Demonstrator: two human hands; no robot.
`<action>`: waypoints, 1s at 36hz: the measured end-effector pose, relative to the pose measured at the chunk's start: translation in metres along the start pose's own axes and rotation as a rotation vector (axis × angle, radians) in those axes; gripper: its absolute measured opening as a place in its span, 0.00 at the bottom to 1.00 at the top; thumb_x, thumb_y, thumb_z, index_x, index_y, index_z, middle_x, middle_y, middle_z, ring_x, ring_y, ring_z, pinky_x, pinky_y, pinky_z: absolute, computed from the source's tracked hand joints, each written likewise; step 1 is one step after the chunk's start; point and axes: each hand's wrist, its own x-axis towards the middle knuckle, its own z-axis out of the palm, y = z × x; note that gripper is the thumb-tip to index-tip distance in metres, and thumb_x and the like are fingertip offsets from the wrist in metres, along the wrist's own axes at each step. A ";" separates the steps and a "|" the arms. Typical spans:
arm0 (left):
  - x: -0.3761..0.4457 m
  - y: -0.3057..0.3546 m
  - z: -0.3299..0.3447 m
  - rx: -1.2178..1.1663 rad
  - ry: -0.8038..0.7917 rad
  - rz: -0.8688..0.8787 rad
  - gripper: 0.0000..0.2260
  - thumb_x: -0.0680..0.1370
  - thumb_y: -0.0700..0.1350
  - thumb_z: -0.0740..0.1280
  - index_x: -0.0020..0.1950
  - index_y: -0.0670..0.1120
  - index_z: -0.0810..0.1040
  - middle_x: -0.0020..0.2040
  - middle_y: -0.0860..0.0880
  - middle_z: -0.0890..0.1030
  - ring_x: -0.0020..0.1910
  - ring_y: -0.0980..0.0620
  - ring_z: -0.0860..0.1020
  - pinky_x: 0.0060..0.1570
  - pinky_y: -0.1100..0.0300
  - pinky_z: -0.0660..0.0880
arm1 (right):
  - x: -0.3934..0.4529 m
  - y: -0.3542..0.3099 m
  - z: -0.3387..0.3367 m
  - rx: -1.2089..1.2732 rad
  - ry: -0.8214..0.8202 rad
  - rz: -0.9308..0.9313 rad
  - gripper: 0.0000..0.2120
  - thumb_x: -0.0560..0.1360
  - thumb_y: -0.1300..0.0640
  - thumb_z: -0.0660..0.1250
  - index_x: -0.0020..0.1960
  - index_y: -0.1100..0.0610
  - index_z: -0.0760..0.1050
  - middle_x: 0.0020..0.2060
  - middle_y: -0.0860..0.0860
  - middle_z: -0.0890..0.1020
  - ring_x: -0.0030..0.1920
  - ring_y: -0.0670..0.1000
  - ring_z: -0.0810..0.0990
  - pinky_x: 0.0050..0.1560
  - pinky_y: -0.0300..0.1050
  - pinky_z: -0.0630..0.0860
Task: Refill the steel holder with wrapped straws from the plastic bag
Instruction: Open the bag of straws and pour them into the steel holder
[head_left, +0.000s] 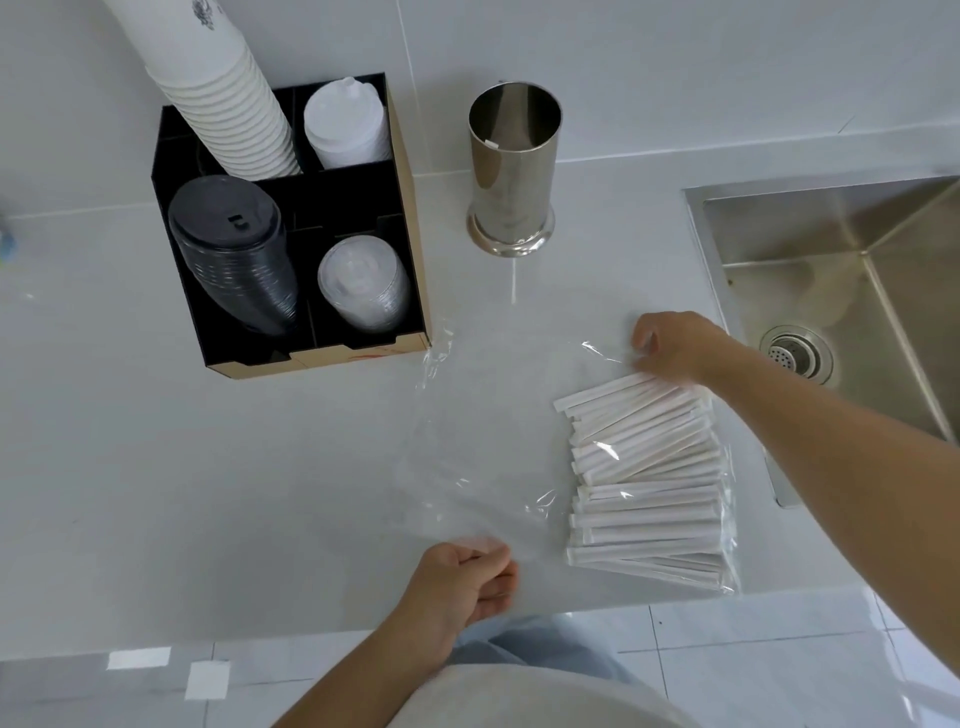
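A pale grey countertop (208, 467) is backed by a wall of large light tiles (675, 78). A steel sink (857, 249) with a round drain (795, 356) is set into the counter at the right. Glossy light floor tiles (779, 665) are seen below the counter edge.
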 end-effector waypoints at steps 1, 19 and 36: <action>0.001 0.001 0.001 0.015 -0.003 0.003 0.04 0.76 0.40 0.71 0.47 0.40 0.83 0.39 0.43 0.85 0.40 0.48 0.83 0.39 0.57 0.81 | 0.001 0.000 0.001 -0.027 -0.015 -0.012 0.03 0.73 0.56 0.65 0.45 0.48 0.75 0.47 0.48 0.79 0.51 0.54 0.77 0.55 0.49 0.75; 0.016 0.016 0.009 0.218 0.078 0.163 0.05 0.77 0.37 0.68 0.41 0.39 0.81 0.38 0.45 0.84 0.31 0.51 0.76 0.29 0.62 0.72 | -0.044 0.025 -0.018 0.121 0.173 -0.236 0.05 0.78 0.57 0.64 0.44 0.50 0.74 0.36 0.51 0.82 0.37 0.56 0.79 0.42 0.50 0.78; 0.023 0.056 0.017 0.189 -0.004 0.343 0.05 0.78 0.37 0.67 0.42 0.42 0.79 0.38 0.47 0.85 0.37 0.52 0.79 0.35 0.61 0.74 | -0.091 0.028 -0.068 0.200 0.372 -0.363 0.03 0.77 0.62 0.65 0.44 0.57 0.76 0.34 0.53 0.81 0.36 0.57 0.78 0.39 0.47 0.75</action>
